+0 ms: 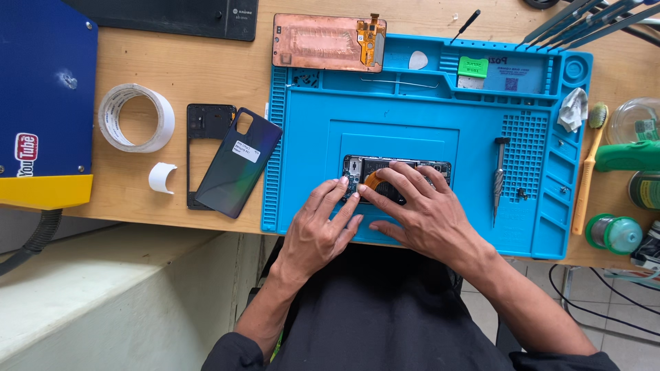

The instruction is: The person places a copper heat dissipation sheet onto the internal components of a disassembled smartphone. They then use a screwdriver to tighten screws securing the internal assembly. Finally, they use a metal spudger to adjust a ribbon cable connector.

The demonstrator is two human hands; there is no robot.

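Note:
An opened phone [371,172] with its back removed lies flat in the middle of a blue silicone work mat [412,110]. An orange flex cable [372,180] curves across its exposed boards. My left hand [320,223] rests on the mat with its fingertips at the phone's near left edge. My right hand [423,209] lies over the phone's right half, fingers spread and pressing on it beside the flex cable. Neither hand holds a tool.
A dark phone back cover [237,161] and a black mid-frame [206,124] lie left of the mat, beside a tape roll [136,117]. A copper-backed screen panel [326,42] sits at the mat's far edge. A screwdriver [499,175] lies on the mat's right; bottles, a toothbrush [590,165].

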